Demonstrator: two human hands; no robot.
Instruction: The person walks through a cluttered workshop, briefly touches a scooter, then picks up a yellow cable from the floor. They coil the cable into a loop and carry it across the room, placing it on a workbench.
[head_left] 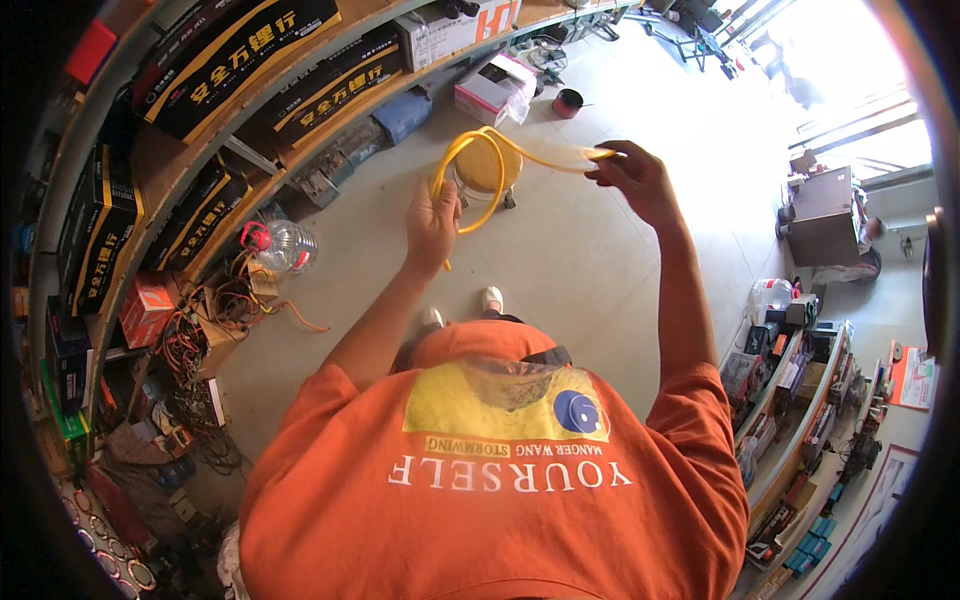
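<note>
A length of yellow cable (497,205) is stretched between my two hands. My left hand (432,228) is closed around it, with a loop standing above the fist and a short end hanging below. From the loop, a single strand crosses to my right hand (638,182). There the fingers pinch the cable near its far end, and the strand beside them is slightly blurred. Behind the loop stands a small round stool (487,168) with a yellowish top, partly covered by the cable.
Shelves on the left hold black battery boxes (240,60). Below them lie a large clear bottle (290,247) and tangled wires (190,340). A pink-and-white box (495,88) and a dark red pot (567,103) stand on the floor ahead. Another loaded shelf (800,400) is at right.
</note>
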